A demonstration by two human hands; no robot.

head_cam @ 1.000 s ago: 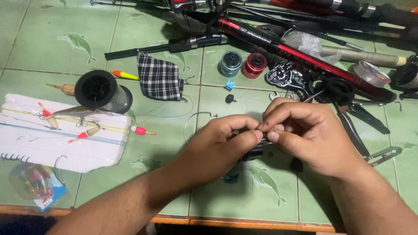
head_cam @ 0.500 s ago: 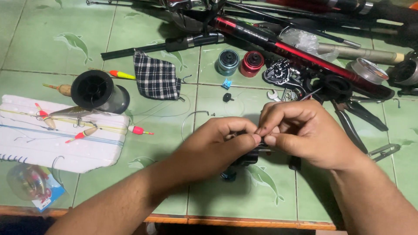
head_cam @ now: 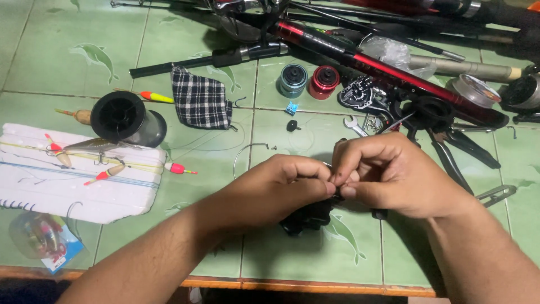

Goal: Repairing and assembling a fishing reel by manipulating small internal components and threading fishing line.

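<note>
Both hands meet fingertip to fingertip: I keep my left hand (head_cam: 281, 188) and right hand (head_cam: 394, 174) pinched narrowly together, apparently on something too small to identify, just above the black fishing reel (head_cam: 306, 217) on the green tiled table (head_cam: 169, 50).

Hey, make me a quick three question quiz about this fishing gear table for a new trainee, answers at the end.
1. True or false: the left hand and right hand meet fingertip to fingertip above a black object.
2. Which lies nearest the black spool? A) checked cloth B) pliers C) red cap
3. What colour are the table tiles?

Key: 1 true; 2 A; 3 green.
</note>
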